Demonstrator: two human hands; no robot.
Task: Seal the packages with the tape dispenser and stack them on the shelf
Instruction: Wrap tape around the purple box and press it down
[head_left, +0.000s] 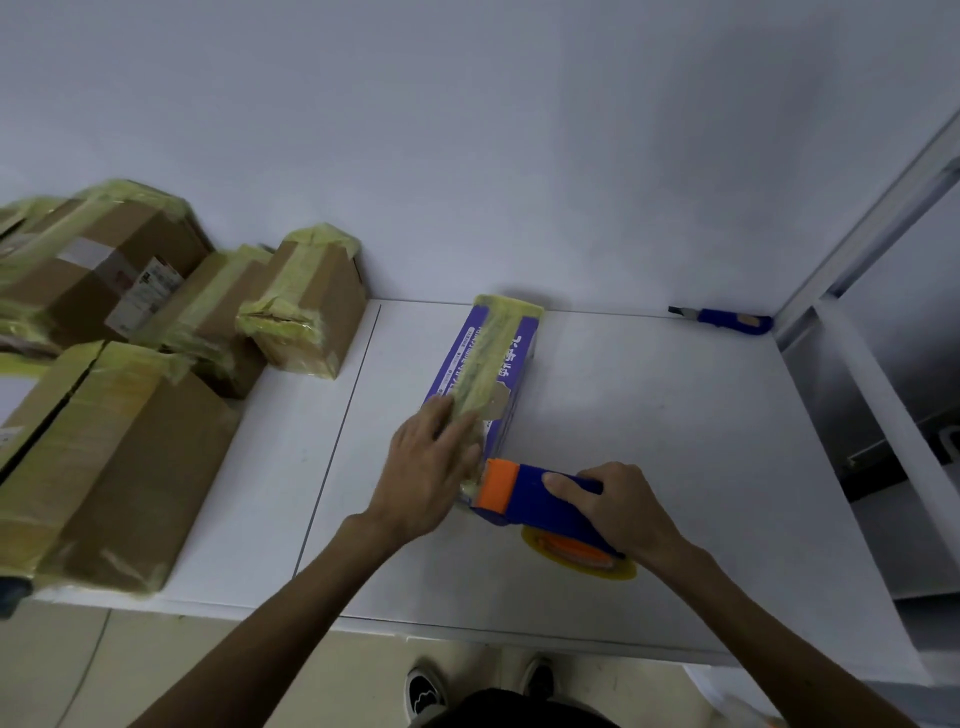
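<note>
R hand (618, 512) clenched round handle of tape dispenser (535, 496), thumb along the top. Dispenser = blue body, orange front; yellowish tape roll (576, 558) shows under the wrist. Dispenser front touches near end of purple box (522, 338). L hand (431, 467) just left of dispenser, fingers straight & flat, pressing on near end of box top. No grasp, palm down.

Tape strip (485, 353), yellowish, runs lengthwise along box top from under L fingers to far end, folds over that end. Box lies flat mid table (649, 405), long axis pointing away from person, far end near wall.

Left side of table: several cardboard boxes (119, 467), all w/ same yellowish tape; biggest nearest, smaller ones behind it toward wall. Far right corner, at wall: blue utility knife (722, 318), well apart from purple box. Beyond the table's right edge: white shelf frame (857, 244), upright.
</note>
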